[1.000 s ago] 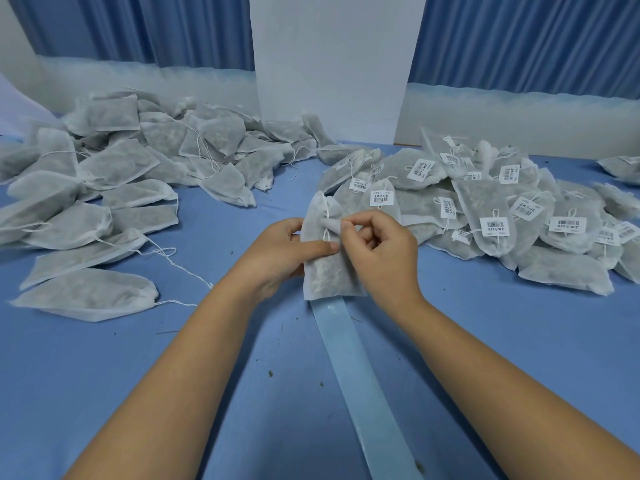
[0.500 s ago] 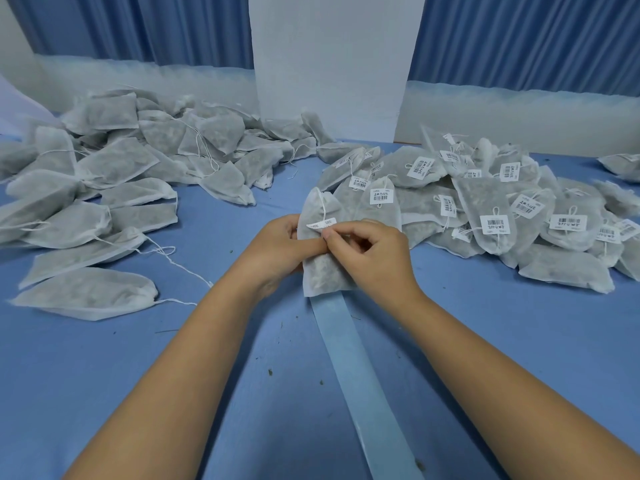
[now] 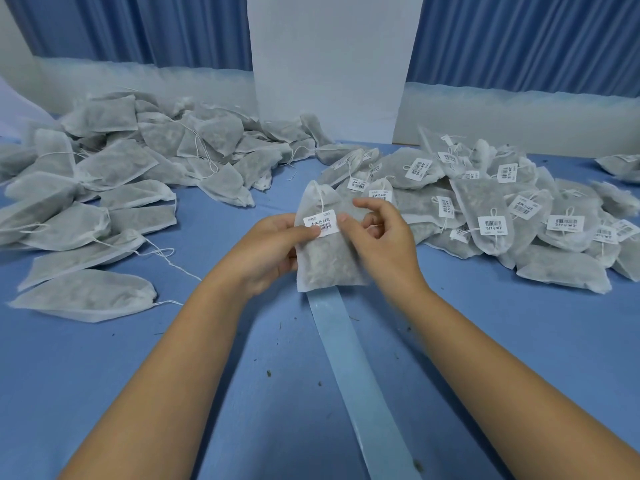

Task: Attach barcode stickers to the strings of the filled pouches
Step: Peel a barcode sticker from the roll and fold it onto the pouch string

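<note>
I hold one filled pouch [image 3: 329,261] upright between my two hands, above the blue surface [image 3: 104,358]. My left hand [image 3: 273,247] grips the pouch along its left edge, fingers behind it and the thumb pressed on the lower left corner of the barcode sticker [image 3: 321,222]. The sticker sits across the front of the pouch near its gathered top, and the white string [image 3: 322,201] runs down from the neck to the sticker's upper edge. My right hand [image 3: 384,244] is close against the pouch's right side. Its thumb tip touches the pouch just beside the sticker's right edge, its index finger reaches out over the pouch's upper right, and the other fingers are loosely curled with nothing in them. The two hands are near each other but do not touch, with the sticker between the thumbs. Below the pouch, a pale strip of backing paper [image 3: 353,368] runs along the surface toward me between my forearms. To the left of my left hand lies a heap of unlabelled pouches [image 3: 114,174] with loose strings trailing out. To the right of my right hand lies a heap of labelled pouches [image 3: 502,209], their white tags facing up. Beyond my hands a white panel [image 3: 329,64] stands in front of blue curtains [image 3: 138,26].
</note>
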`<action>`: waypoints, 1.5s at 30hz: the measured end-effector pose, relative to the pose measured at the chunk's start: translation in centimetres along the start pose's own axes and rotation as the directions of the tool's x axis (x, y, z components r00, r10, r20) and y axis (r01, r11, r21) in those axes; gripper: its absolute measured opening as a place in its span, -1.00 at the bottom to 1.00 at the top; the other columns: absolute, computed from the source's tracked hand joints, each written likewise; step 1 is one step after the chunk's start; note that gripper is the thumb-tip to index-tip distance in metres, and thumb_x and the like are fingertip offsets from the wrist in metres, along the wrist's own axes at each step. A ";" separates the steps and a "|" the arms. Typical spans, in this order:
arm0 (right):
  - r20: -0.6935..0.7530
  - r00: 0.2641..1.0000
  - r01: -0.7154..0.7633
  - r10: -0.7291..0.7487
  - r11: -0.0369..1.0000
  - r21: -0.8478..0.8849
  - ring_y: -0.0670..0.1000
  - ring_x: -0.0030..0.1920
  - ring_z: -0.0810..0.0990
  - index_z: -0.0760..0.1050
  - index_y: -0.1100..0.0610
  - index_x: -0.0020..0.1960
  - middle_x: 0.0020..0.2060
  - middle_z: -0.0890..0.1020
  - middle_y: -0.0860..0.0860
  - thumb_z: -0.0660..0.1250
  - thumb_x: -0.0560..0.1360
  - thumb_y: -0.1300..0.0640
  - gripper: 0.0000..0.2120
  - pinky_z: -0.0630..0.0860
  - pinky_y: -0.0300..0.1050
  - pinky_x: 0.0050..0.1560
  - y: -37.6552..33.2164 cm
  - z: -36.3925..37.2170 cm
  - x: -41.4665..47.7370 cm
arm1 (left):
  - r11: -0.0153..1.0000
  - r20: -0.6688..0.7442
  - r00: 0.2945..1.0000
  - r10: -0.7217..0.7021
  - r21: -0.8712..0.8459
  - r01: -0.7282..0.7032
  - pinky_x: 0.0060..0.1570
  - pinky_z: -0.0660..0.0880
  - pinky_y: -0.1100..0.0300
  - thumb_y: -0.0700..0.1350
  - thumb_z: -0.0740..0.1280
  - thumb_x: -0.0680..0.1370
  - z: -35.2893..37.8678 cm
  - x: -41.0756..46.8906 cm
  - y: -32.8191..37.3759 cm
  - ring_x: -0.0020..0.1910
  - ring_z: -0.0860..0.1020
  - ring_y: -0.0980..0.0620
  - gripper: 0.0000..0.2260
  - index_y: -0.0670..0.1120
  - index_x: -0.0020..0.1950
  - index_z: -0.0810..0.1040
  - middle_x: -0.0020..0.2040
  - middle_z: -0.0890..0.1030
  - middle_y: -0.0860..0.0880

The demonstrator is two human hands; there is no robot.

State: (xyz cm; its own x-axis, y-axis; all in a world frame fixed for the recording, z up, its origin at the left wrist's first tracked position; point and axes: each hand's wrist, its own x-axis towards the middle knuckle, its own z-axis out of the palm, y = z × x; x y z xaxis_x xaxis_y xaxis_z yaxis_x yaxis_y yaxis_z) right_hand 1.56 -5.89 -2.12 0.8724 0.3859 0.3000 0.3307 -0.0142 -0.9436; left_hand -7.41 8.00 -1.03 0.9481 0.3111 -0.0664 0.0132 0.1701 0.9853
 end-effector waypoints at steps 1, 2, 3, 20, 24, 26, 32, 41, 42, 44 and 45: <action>0.017 0.996 -0.086 0.086 0.995 0.049 -0.12 -0.26 0.46 0.56 0.00 0.09 -0.24 0.49 -0.09 0.47 0.46 -0.01 -0.76 0.43 -0.22 -0.16 -0.1 -0.1 0.2 | 1.000 0.022 1.000 0.000 0.012 0.000 -0.06 0.65 0.16 -0.25 0.29 0.61 0.0 -0.1 0.0 -0.06 0.69 0.02 -0.85 -0.14 0.08 0.65 -0.03 0.72 -0.07; 0.055 0.986 -0.162 0.157 0.982 0.094 -0.13 -0.26 0.52 0.57 0.03 0.05 -0.24 0.55 -0.09 0.46 0.46 -0.04 -0.77 0.45 -0.22 -0.19 -0.2 -0.2 0.3 | 1.000 0.039 0.999 -0.003 0.022 0.002 -0.11 0.64 0.19 -0.23 0.29 0.61 0.1 -0.2 0.0 -0.07 0.69 0.03 -0.85 -0.14 0.09 0.65 -0.03 0.73 -0.07; 0.099 0.973 -0.218 0.206 0.968 0.127 -0.15 -0.27 0.56 0.60 0.06 0.00 -0.25 0.61 -0.10 0.46 0.47 -0.05 -0.78 0.46 -0.22 -0.21 -0.2 -0.3 0.3 | 1.000 0.043 0.999 -0.008 0.028 0.007 -0.15 0.62 0.22 -0.21 0.30 0.61 0.2 -0.2 0.1 -0.08 0.69 0.04 -0.85 -0.14 0.09 0.65 -0.04 0.73 -0.07; 0.399 0.868 -0.456 0.295 0.792 0.406 0.06 -0.07 0.70 0.63 0.21 0.02 -0.06 0.72 0.13 0.45 0.48 0.13 -0.82 0.63 -0.11 -0.12 0.0 -0.8 0.2 | 1.000 0.025 1.000 0.004 0.028 -0.005 -0.03 0.62 0.19 -0.06 0.33 0.61 0.5 -0.2 -0.3 -0.03 0.69 0.00 -0.81 -0.12 0.04 0.68 0.02 0.72 -0.11; 0.341 0.892 -0.406 0.297 0.859 0.312 -0.05 -0.18 0.68 0.63 0.06 -0.06 -0.16 0.72 0.00 0.44 0.49 0.04 -0.90 0.56 -0.20 -0.25 0.1 -0.7 0.5 | 1.000 -0.083 0.997 0.005 -0.014 -0.006 -0.15 0.62 0.23 -0.06 0.34 0.61 1.1 0.0 -0.5 -0.16 0.69 0.04 -0.82 -0.10 -0.06 0.70 -0.09 0.73 -0.08; 0.315 0.903 -0.366 0.291 0.905 0.214 -0.12 -0.22 0.66 0.61 -0.02 -0.03 -0.20 0.70 -0.09 0.43 0.45 0.00 -0.88 0.51 -0.26 -0.30 0.2 -0.7 0.6 | 0.999 -0.175 0.984 0.026 -0.021 -0.030 -0.21 0.59 0.23 -0.05 0.33 0.62 1.3 0.1 -0.4 -0.21 0.68 0.05 -0.81 -0.10 -0.08 0.69 -0.14 0.73 -0.06; -0.036 0.996 -0.084 0.087 0.994 0.070 -0.15 -0.43 0.51 0.43 -0.16 -0.02 -0.30 0.63 0.00 0.38 0.52 0.17 -0.76 0.40 -0.36 -0.42 1.5 -1.8 1.8 | 0.991 -0.301 0.948 0.106 -0.048 -0.126 -0.12 0.63 0.23 -0.02 0.27 0.65 1.4 0.5 -0.3 -0.11 0.71 0.00 -0.82 -0.13 0.04 0.56 0.01 0.69 -0.11; 0.058 0.995 -0.051 0.076 0.936 -0.348 -0.07 0.10 0.51 0.61 0.02 0.17 0.19 0.56 0.04 0.32 0.52 0.17 -0.75 0.37 -0.35 0.06 5.4 -4.1 4.1 | 0.985 -0.429 0.899 0.085 -0.103 -0.142 -0.13 0.65 0.22 -0.20 0.24 0.65 0.5 0.9 -0.2 -0.18 0.71 -0.01 -0.90 -0.19 0.04 0.54 -0.06 0.67 -0.16; 0.120 0.990 -0.017 0.078 0.898 -0.440 -0.03 0.22 0.46 0.55 0.02 0.29 0.24 0.49 0.03 0.35 0.50 0.13 -0.64 0.33 -0.29 0.18 5.6 -4.1 4.2 | 0.985 -0.432 0.898 0.087 -0.097 -0.143 -0.14 0.64 0.23 -0.22 0.24 0.64 0.4 0.9 -0.2 -0.18 0.71 -0.01 -0.90 -0.19 0.03 0.54 -0.06 0.67 -0.17; 0.202 0.976 0.059 0.078 0.800 -0.597 0.06 0.34 0.38 0.39 0.03 0.46 0.29 0.38 0.08 0.39 0.49 0.06 -0.45 0.28 -0.19 0.30 6.2 -4.2 4.5 | 0.987 -0.439 0.893 0.096 -0.076 -0.144 -0.14 0.64 0.24 -0.25 0.22 0.63 0.4 0.9 -0.3 -0.18 0.71 -0.01 -0.89 -0.19 0.02 0.55 -0.07 0.67 -0.17; 0.196 0.978 0.070 0.072 0.773 -0.631 0.10 0.36 0.36 0.34 0.02 0.49 0.32 0.36 0.11 0.40 0.50 0.04 -0.42 0.28 -0.15 0.32 6.4 -4.3 4.7 | 0.987 -0.441 0.891 0.105 -0.060 -0.146 -0.13 0.64 0.24 -0.26 0.22 0.63 0.3 1.0 -0.3 -0.17 0.71 -0.01 -0.87 -0.18 0.01 0.56 -0.07 0.67 -0.17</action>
State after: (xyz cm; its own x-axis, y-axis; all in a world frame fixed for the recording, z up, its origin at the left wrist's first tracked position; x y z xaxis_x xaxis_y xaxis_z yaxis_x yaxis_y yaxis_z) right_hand 9.35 -8.09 -6.13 0.8063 0.5574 0.1977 0.5434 -0.5663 -0.6197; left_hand -6.41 7.95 -1.35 0.7060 0.7078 -0.0255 -0.1443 0.1790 0.9732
